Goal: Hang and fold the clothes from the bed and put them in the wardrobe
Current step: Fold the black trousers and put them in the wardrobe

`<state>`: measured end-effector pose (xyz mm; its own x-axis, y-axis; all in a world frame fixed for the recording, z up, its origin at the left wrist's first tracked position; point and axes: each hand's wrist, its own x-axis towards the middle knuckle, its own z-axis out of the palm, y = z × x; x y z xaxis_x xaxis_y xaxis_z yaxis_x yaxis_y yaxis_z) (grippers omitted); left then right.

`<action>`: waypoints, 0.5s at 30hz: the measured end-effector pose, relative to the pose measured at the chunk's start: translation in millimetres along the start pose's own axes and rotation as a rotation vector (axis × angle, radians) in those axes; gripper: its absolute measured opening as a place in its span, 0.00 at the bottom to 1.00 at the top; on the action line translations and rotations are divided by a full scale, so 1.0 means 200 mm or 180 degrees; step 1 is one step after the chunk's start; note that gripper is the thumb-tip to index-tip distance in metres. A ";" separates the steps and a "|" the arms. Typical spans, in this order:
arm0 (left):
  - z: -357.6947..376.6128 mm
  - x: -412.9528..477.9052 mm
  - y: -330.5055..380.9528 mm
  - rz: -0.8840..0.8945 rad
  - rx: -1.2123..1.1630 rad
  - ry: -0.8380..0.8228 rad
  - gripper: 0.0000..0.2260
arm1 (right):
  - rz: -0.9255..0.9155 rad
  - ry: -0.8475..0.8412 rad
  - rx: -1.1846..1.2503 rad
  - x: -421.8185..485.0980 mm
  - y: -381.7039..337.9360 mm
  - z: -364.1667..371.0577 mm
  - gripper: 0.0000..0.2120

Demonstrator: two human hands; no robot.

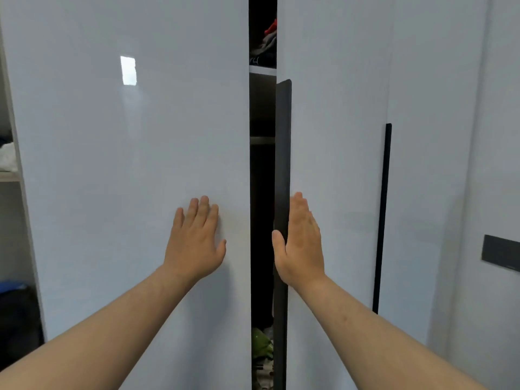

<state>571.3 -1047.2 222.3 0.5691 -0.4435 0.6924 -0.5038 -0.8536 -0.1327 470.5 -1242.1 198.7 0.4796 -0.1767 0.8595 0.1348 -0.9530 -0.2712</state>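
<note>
Standing ajar, the wardrobe (337, 136) showed a dark gap with clothes (267, 43) on a shelf inside. The left hand (195, 243) lay flat, fingers straight, on the left door (126, 164); the right hand (302, 243) pressed flat beside the black handle (282, 164).

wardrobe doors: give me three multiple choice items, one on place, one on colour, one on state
1. Where does the left hand rest?
A. flat on the glossy white left wardrobe door
B. on a shelf
C. on a hanger

2. What colour is the long vertical handle strip by the right hand?
A. red
B. black
C. gold

3. How do the two doors stand?
A. fully shut
B. removed
C. a narrow gap between them

Answers: 1 A, its straight fingers lie on the panel; 2 B, the strip is dark; 3 C, shelves show through the gap.
</note>
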 end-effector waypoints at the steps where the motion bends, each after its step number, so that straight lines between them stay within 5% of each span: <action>1: 0.04 0.01 -0.02 0.0038 0.0116 0.0042 0.35 | -0.0179 -0.0087 -0.0150 -0.01 0.05 0.03 0.38; 6: 0.23 0.02 -0.13 0.0345 0.0382 0.0508 0.34 | -0.0663 -0.0162 -0.0515 0.02 0.24 0.17 0.40; 15: 0.42 0.00 -0.15 0.0428 0.0692 0.0987 0.34 | -0.0702 -0.0038 -0.0592 0.12 0.28 0.40 0.40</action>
<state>641.0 -1043.5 167.1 0.2677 -0.4802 0.8353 -0.3924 -0.8461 -0.3607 559.3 -1279.0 168.7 0.4668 0.0417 0.8834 0.0762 -0.9971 0.0068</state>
